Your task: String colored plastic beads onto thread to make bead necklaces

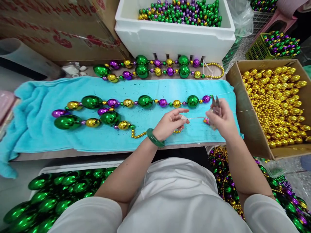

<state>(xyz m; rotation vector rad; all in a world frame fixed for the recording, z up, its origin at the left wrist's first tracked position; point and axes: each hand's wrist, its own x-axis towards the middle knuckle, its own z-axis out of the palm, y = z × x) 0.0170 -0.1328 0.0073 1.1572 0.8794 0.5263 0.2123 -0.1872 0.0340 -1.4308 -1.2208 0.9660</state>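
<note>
My left hand (170,123) pinches a thin pale string (196,117) between thumb and forefinger, its other fingers partly spread. To its right, my right hand (222,119) is closed around pointed snips (216,105), their dark tips standing up beside the beads. A small pink and orange piece (206,120) shows under that hand; I cannot tell what it is. A strand of large green, gold and purple beads (145,101) loops on the blue towel (80,139). Small gold beads (139,134) run from its near end under my left wrist, partly hidden.
Behind the towel lies a second beaded strand (142,71). A white foam box (175,38) of mixed beads stands at the back, a cardboard box (252,123) of gold beads on the right. Large green beads (48,204) fill the lower left; beaded strands (225,174) hang at lower right.
</note>
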